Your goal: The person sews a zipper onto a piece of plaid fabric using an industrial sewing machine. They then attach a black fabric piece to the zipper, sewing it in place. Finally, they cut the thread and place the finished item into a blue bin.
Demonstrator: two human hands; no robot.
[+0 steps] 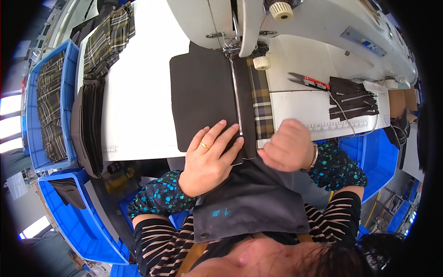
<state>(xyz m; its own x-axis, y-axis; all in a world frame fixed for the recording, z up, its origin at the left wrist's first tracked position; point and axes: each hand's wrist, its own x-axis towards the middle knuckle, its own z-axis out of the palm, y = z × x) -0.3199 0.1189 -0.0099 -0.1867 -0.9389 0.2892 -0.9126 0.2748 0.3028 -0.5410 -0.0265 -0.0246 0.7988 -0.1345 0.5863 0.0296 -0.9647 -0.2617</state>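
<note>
A flat dark brown fabric panel (pixel 203 97) carries a silver metal zipper (pixel 236 97) beside a brown-and-yellow plaid cloth strip (pixel 262 99), on a white tabletop (pixel 138 92); blue plastic bins (pixel 69 221), red-handled thread snips (pixel 310 81).

A pair of snips with red handles (pixel 308 81) is laid on the white table (pixel 138 92) at about two o'clock, and just beside it, toward three o'clock, a loose heap of dark zipper strips (pixel 353 99) is seen. At ten o'clock a stack of plaid pieces (pixel 108 39) is set above a pile of dark cut pieces (pixel 87 124). Further plaid cloth is held in a blue bin (pixel 69 60) at nine o'clock. Another blue bin (pixel 78 226) at eight o'clock holds what may be dark fabric.
</note>
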